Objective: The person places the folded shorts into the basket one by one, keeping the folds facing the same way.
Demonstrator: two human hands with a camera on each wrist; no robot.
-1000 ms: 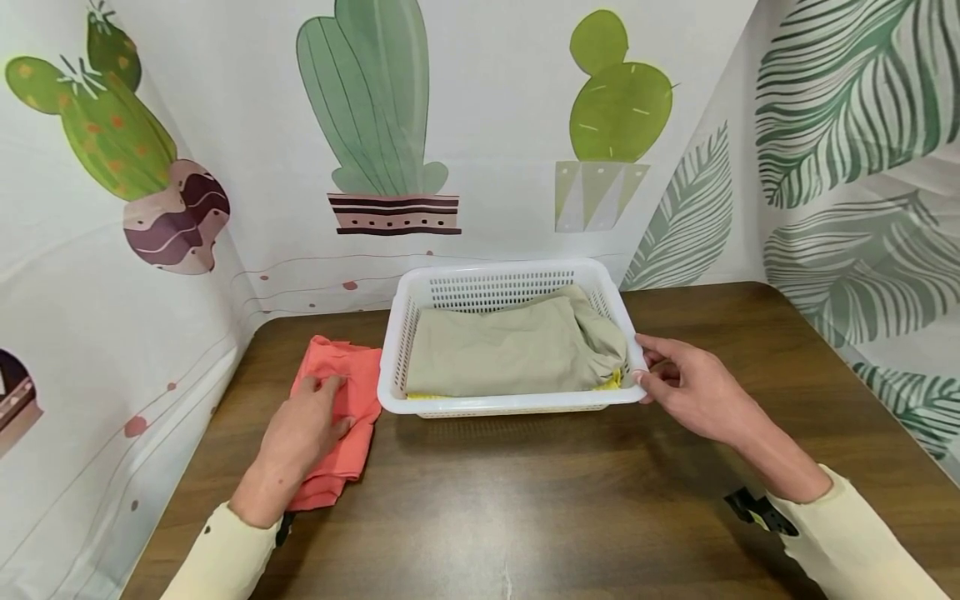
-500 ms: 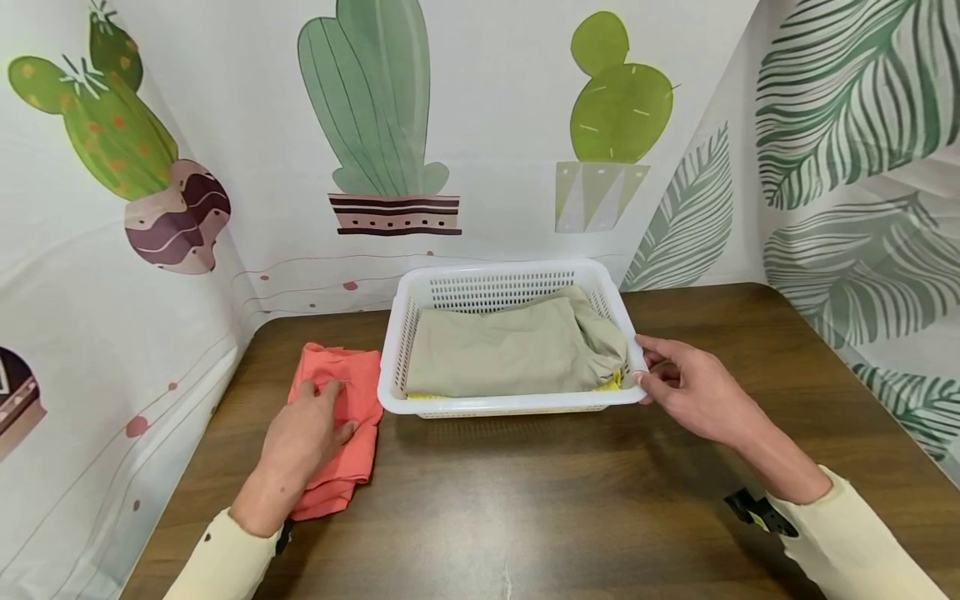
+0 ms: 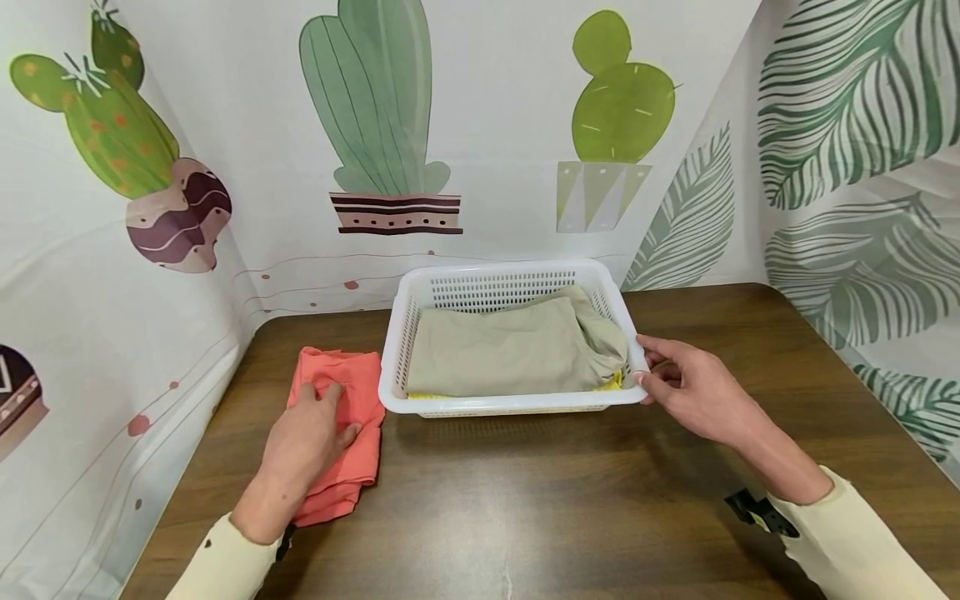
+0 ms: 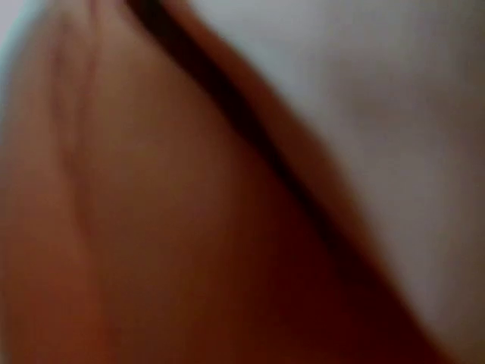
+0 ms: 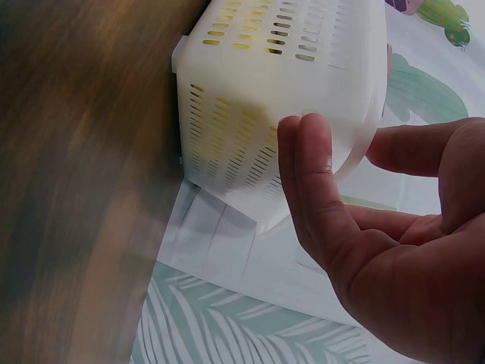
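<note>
A white slotted plastic basket [image 3: 502, 407] stands at the back middle of a brown wooden table [image 3: 525, 508]. A folded beige cloth [image 3: 502, 350] fills it, and a bit of yellow cloth [image 3: 611, 383] shows under that at the near right corner. My right hand [image 3: 642, 363] pinches the basket's right rim by that corner; in the right wrist view its fingers [image 5: 311, 174] lie against the rim of the basket [image 5: 265, 83]. My left hand [image 3: 303, 433] lies flat on a folded orange cloth [image 3: 360, 392] just left of the basket. The left wrist view is only an orange blur.
Printed backdrops with cactus and leaf patterns [image 3: 390, 125] close the table in at the back, left and right. The near half of the tabletop is bare wood. A black strap clip [image 3: 757, 510] sits at my right cuff.
My left hand and the orange cloth under it have slid slightly nearer to me. The right hand and the basket have not moved.
</note>
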